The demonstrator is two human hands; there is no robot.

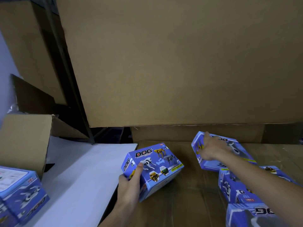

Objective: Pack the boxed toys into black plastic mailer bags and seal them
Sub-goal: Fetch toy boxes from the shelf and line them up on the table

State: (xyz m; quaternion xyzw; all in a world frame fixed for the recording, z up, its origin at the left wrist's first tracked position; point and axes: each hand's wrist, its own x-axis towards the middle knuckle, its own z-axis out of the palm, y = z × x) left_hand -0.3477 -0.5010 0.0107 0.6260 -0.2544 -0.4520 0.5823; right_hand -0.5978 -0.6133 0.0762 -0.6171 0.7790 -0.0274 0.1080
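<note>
Head view: a blue toy box (155,167), a glossy printed carton marked "DOG" with pictures of robot dogs, is gripped at its near-left corner by the left hand (131,185), thumb on top and fingers curled beneath. Beyond the right hand's fingertips lies a second blue box (236,149), tilted; the right hand (211,149) rests flat on its top with fingers spread and straight. Beneath that forearm sit more blue boxes (232,185), one reading "DOG" upside down. All lie on brown corrugated cardboard (188,194). Left of the gripping fingers runs a smooth white tabletop (78,169) bearing stacked blue boxes (19,194) and an open carton (24,140). A large plain cardboard box (180,63) fills the background.
</note>
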